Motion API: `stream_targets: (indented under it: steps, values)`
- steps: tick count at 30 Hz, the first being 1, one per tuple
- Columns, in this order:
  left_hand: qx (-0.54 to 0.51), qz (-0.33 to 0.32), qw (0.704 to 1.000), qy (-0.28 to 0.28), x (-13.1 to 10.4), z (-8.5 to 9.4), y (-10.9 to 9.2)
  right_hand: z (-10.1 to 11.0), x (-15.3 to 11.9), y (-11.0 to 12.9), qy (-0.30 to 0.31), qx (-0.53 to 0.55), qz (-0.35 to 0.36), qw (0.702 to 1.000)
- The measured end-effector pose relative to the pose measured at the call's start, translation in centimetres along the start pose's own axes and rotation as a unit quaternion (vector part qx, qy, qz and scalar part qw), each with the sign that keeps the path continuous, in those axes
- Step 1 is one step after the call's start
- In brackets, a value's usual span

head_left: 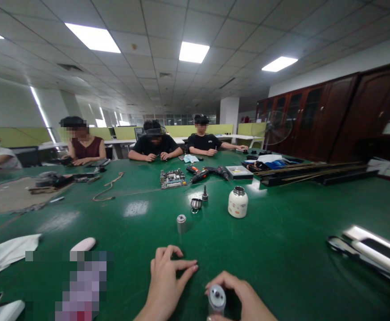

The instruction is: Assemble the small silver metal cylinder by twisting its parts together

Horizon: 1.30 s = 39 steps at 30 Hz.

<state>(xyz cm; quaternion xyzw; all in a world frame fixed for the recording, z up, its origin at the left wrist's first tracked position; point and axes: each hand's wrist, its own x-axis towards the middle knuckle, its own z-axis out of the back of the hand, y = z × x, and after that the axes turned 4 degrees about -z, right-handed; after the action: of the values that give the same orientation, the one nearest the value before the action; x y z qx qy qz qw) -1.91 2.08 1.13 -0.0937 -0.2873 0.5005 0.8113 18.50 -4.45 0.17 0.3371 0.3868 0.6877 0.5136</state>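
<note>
My right hand is wrapped round a small cylindrical motor. Its round silver end, with a dark centre and small holes, faces up. My left hand hovers over the green table to the left of it, fingers apart, thumb and index tips close together, with nothing visible between them. A second silver cylinder of similar look stands upright beyond my left hand. Farther off are a small metal cup with a ring, a dark stepped metal part and a cream thermos body with its mouth uncovered.
Across the green table lie a circuit board, power drills, a flat box and long dark rails. A lamp-like bar lies right. A pink oval item and white cloth lie left. Several people sit opposite.
</note>
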Motion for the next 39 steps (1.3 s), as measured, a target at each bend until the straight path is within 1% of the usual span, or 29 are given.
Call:
stream_targets:
  steps: [2, 3, 5, 7, 9, 12, 19, 23, 26, 28, 30, 32, 35, 37, 39]
  values:
    - [-0.047, -0.040, 0.998, -0.009, -0.2, 0.4, -1.0, -0.1, 0.0, -0.1, -0.002, -0.005, 0.004, 1.000]
    - [-0.078, -0.068, 0.995, -0.005, -0.4, 0.7, -1.6, -0.1, 0.0, -0.2, -0.004, -0.010, 0.004, 1.000]
    - [-0.134, -0.124, 0.983, 0.023, -0.7, 1.2, -2.8, -0.3, 0.0, -0.3, -0.013, -0.026, 0.003, 1.000]
    - [-0.159, -0.151, 0.974, 0.048, -1.2, 1.5, -3.6, -0.4, 0.0, -0.5, -0.023, -0.042, 0.001, 0.999]
    - [-0.165, -0.160, 0.972, 0.058, -1.6, 1.6, -4.0, -0.5, -0.1, -0.7, -0.028, -0.047, 0.007, 0.998]
    - [-0.163, -0.168, 0.971, 0.056, -2.0, 1.5, -4.1, -0.5, -0.1, -0.8, -0.027, -0.044, 0.016, 0.999]
    - [-0.156, -0.164, 0.972, 0.060, -2.0, 1.6, -4.1, -0.6, -0.1, -0.8, -0.030, -0.042, 0.026, 0.998]
    - [-0.140, -0.184, 0.970, 0.075, -2.0, 1.6, -4.2, -0.6, -0.1, -1.0, -0.031, -0.040, 0.038, 0.998]
    - [-0.136, -0.196, 0.969, 0.066, -2.3, 0.9, -3.9, -0.5, -0.1, -0.7, -0.030, -0.039, 0.038, 0.998]
    - [-0.149, -0.192, 0.969, 0.039, -2.7, 0.0, -3.4, -0.4, 0.0, -0.3, -0.017, -0.044, 0.039, 0.998]
    - [-0.172, -0.165, 0.971, 0.006, -3.2, -1.1, -2.7, -0.1, 0.0, 0.0, 0.005, -0.042, 0.044, 0.998]
    - [-0.196, -0.149, 0.969, 0.002, -3.5, -2.1, -2.1, 0.3, 0.0, 0.1, 0.021, -0.025, 0.060, 0.998]
    - [-0.213, -0.131, 0.968, 0.000, -3.7, -2.9, -1.5, 0.7, -0.3, -0.1, 0.024, 0.023, 0.083, 0.996]
    - [-0.220, -0.123, 0.968, 0.005, -3.8, -3.2, -1.2, 1.0, -0.4, -0.3, 0.012, 0.078, 0.087, 0.993]
    - [-0.231, -0.120, 0.965, 0.020, -3.8, -3.4, -1.2, 1.2, -0.5, -0.3, -0.014, 0.118, 0.094, 0.989]
